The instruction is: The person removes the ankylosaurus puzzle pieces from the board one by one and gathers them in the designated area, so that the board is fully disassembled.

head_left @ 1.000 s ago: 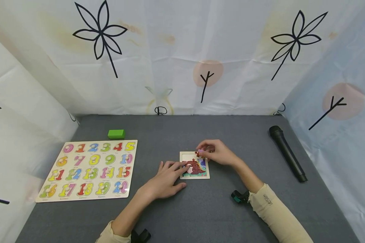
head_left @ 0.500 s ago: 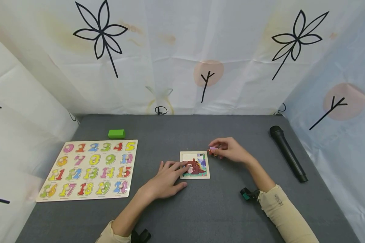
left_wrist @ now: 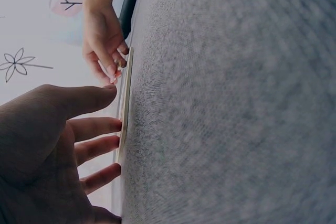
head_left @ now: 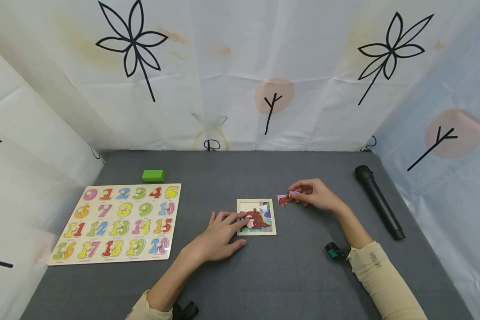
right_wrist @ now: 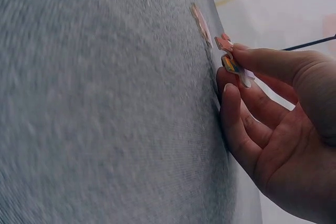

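A small square jigsaw puzzle [head_left: 259, 223] with a red-brown dinosaur picture lies mid-table in a pale frame; its upper left part shows bare white backing. My left hand [head_left: 218, 235] rests at its left side, fingers fairly straight, fingertips on the frame and picture. Right of the puzzle, my right hand [head_left: 314, 194] pinches a red and lilac jigsaw piece [right_wrist: 231, 65] between thumb and fingers, low over the table. Another red and lilac jigsaw piece [head_left: 282, 200] lies on the table between that hand and the frame.
A wooden number board [head_left: 116, 224], 0 to 20, lies on the left, with a green block [head_left: 153, 176] behind it. A black microphone-like stick [head_left: 378, 202] lies at the right. White printed cloth [head_left: 232, 58] walls the grey table at back and sides.
My right hand has moved right, away from the puzzle's upper right corner, with a piece in its fingers. A jigsaw piece now shows on the table beside the frame. My left hand stays put.
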### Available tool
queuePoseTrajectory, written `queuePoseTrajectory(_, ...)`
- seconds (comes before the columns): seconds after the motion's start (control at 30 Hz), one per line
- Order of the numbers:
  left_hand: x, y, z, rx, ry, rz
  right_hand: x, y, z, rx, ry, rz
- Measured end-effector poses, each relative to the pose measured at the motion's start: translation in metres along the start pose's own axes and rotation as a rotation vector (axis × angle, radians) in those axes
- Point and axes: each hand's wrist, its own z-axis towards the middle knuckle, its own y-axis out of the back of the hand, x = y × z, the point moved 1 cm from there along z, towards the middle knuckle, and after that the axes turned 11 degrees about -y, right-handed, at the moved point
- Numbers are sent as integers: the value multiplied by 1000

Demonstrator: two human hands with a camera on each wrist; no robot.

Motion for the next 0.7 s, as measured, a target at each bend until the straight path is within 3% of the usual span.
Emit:
queuePoseTrajectory(0.5,-2,1,0,1,2,2,-3,5,-5,46,-8,-61)
queuePoseTrajectory(0.7,-2,1,0,0,0,3,-1,4,-6,25,-3,-88)
